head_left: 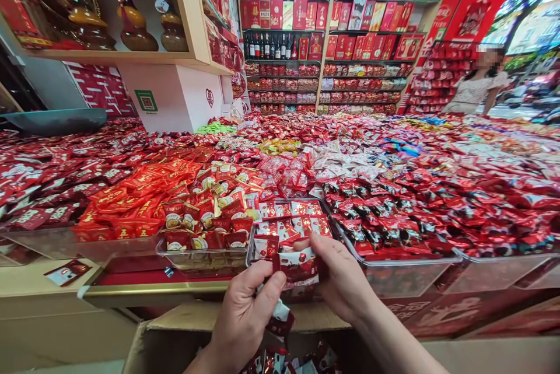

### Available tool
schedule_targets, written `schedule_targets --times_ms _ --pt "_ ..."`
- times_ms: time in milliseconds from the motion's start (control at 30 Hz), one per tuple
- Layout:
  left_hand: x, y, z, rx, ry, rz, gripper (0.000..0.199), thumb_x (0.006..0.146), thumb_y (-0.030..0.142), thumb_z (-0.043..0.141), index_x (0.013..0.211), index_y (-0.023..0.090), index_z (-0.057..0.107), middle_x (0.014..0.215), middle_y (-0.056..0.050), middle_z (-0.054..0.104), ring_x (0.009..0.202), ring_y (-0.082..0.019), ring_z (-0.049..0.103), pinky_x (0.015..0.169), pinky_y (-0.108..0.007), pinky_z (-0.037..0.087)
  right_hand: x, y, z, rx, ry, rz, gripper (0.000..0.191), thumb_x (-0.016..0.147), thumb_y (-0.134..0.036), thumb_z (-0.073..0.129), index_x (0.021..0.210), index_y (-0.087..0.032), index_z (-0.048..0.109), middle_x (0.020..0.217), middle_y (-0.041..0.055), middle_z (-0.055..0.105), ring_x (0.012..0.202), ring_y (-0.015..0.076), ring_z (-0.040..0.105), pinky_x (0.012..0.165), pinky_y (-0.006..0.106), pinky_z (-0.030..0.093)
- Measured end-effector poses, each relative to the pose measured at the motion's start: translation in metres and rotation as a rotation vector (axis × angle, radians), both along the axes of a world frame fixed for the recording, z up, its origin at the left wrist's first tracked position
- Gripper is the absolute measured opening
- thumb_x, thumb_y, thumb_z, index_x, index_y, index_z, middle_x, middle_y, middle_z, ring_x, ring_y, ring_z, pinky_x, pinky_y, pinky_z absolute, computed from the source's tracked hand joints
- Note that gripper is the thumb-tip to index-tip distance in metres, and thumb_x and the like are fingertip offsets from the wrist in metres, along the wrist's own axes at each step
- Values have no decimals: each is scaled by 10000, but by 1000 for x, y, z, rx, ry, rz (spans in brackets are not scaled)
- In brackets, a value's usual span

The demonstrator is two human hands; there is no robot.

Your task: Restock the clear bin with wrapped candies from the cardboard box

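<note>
My right hand [336,272] pinches a red-and-white sweet packet [300,269] above a clear acrylic bin [289,251] filled with similar packets. My left hand [242,310] is closed on the lower edge of that packet's strip, and a torn red-and-white wrapper [280,318] hangs below it. A second clear bin [201,260] of red and gold packets stands just left of the first. Under my hands, an open cardboard box [175,345] holds loose red packets [284,359].
Wrapped sweets lie heaped across a wide display counter in clear bins. Shelves of red gift boxes and bottles [284,30] stand behind it. A person [479,82] stands at the far right. A teal tray [52,121] sits at the left.
</note>
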State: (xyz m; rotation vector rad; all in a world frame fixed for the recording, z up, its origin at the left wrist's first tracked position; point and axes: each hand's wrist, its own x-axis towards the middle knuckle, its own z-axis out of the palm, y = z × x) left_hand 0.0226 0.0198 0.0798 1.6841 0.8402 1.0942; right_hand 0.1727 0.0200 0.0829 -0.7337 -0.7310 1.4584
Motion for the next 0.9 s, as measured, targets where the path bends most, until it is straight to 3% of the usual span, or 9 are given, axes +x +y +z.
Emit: schedule_targets --times_ms 133,200,267,367,433,533,667,767,900 --pt "-2 1 2 76 37 89 173 835 279 465 815 210 623 529 50 489 473 -95 488 533 -191 468 8 1 -2 44 -118 -82 331 698 -504 595 694 -173 610 468 -26 536 371 74 437 348 177 345" --pt "-7 4 -1 241 106 137 160 838 232 465 886 209 616 589 36 527 527 -103 518 571 -202 476 10 0 -2 59 -254 -99 341 708 -511 581 722 -170 587 383 -61 466 293 42 328 287 141 230" --pt "-13 9 -4 479 189 164 199 831 162 477 982 209 597 709 5 577 621 -113 553 612 -210 475 11 -2 -1 39 -302 -30 387 731 -542 531 757 -159 582 332 -71 432 256 30 274 271 132 166" --pt "-17 14 -7 809 343 146 350 810 101 499 1140 212 531 804 -35 594 689 -127 565 620 -224 468 12 -3 4 -30 -197 101 441 735 -569 494 779 -143 599 468 -9 566 315 52 419 317 155 314" --pt "-16 16 -5 901 420 127 388 804 109 510 1177 214 502 778 -33 594 665 -127 562 593 -222 465 16 -1 8 -48 -175 114 326 703 -461 600 765 -141 612 636 22 627 449 74 529 441 190 434" --pt "-16 18 -1 860 375 176 388 789 137 538 1170 193 487 712 -1 582 600 -108 555 561 -203 464 30 4 15 69 -279 -11 250 634 -246 704 854 -183 604 767 4 629 627 90 577 596 206 481" --pt "-27 25 -8 743 308 330 289 770 157 559 1057 188 549 671 31 565 559 -88 555 572 -194 470 59 15 26 331 -578 -306 283 660 -200 678 922 -217 572 833 11 628 783 127 584 696 246 485" --pt "-40 33 -25 575 299 419 193 771 213 555 959 189 589 647 41 552 512 -86 547 528 -198 473 73 19 29 415 -892 -318 153 719 -212 616 871 -201 603 805 30 647 750 144 594 684 281 483" --pt "-47 41 -40 384 263 445 166 778 278 539 899 179 595 656 28 558 509 -99 544 485 -212 467 74 23 26 508 -1226 -386 104 756 -193 560 836 -208 624 790 25 662 741 156 597 684 292 465"
